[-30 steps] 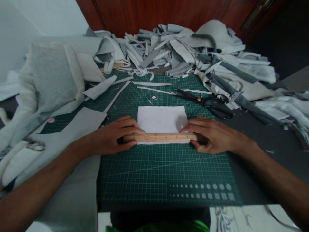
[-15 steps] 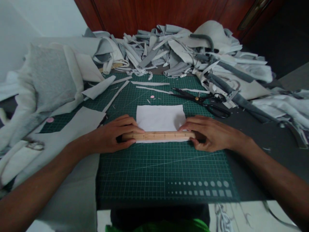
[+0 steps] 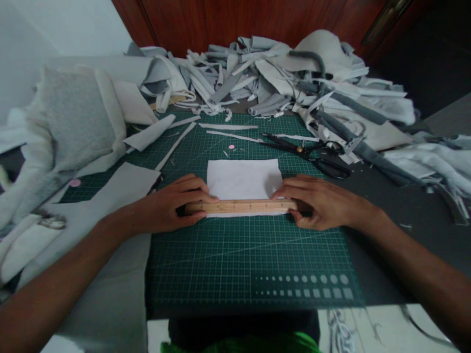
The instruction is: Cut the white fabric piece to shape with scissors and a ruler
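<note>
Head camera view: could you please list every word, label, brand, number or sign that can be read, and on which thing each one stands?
Wooden ruler: tick marks and small numerals, too small and blurred to read.
Green cutting mat: grid lines only, no readable words or numbers.
Rows of printed dots and squares on the mat: signs only, no text.
No other readable text or brand shows.

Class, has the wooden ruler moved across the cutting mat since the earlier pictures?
No: the wooden ruler keeps its place against the white fabric and the green cutting mat; only the whole view shifts slightly.
</note>
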Action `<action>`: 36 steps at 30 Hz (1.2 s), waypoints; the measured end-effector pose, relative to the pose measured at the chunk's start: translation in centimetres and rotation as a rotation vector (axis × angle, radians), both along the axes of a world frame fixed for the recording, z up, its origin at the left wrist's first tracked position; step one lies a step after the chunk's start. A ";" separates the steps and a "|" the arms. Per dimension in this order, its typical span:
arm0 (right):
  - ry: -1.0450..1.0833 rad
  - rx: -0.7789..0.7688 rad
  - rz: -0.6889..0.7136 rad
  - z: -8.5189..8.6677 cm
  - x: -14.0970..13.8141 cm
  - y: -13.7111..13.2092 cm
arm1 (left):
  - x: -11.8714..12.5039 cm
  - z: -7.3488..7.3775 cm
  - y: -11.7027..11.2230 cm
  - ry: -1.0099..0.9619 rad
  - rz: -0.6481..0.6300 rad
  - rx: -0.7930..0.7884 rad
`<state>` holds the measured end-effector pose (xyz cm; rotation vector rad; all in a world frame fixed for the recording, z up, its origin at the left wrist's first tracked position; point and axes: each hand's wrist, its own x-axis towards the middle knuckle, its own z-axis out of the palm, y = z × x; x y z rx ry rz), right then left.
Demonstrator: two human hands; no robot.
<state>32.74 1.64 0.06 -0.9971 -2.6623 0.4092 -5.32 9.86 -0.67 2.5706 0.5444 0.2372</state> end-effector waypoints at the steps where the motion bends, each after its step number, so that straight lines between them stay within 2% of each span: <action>1: 0.001 0.003 0.000 0.0 0.0 0.0 | 0.0 0.0 0.0 0.002 0.004 0.000; 11: -0.003 0.010 0.009 0.0 0.0 0.0 | 0.1 0.3 0.2 -0.032 -0.082 0.040; 23: -0.010 -0.001 0.028 0.3 0.0 0.0 | 0.0 0.5 -0.1 -0.037 -0.068 0.031; 33: -0.011 -0.050 0.041 0.6 0.2 0.1 | 0.7 0.2 -0.5 -0.106 -0.037 0.179; 36: 0.004 -0.054 0.056 0.6 0.4 0.1 | 1.1 -0.2 -0.4 -0.099 -0.082 0.162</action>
